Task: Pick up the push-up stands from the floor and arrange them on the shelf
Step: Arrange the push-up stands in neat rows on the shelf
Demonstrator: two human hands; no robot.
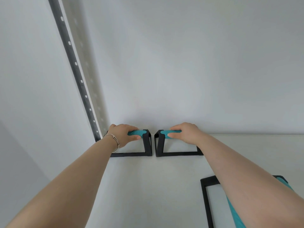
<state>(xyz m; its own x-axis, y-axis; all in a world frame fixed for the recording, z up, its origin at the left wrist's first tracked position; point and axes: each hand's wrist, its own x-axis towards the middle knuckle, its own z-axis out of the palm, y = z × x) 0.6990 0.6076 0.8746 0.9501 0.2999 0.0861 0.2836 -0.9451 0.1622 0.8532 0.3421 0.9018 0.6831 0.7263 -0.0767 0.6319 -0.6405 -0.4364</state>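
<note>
Third black-framed, teal-gripped push-up stand (pixel 207 203) nearest on white shelf (pixel 148 186), beyond it left hand (pixel 122 133) and right hand (pixel 185 132) each closed around teal grip of left stand (pixel 146 145) and right stand (pixel 160 145), side by side against white wall (pixel 181 63)

I see matt black metal frames on the two push-up stands (pixel 148 145) (pixel 160 145), with teal textured foam-like grips (pixel 135 132). The shelf (pixel 148 186) looks smooth, matt white. A perforated black metal upright (pixel 77 74) looks dull; the bracelet (pixel 115 140) shines like metal.
</note>
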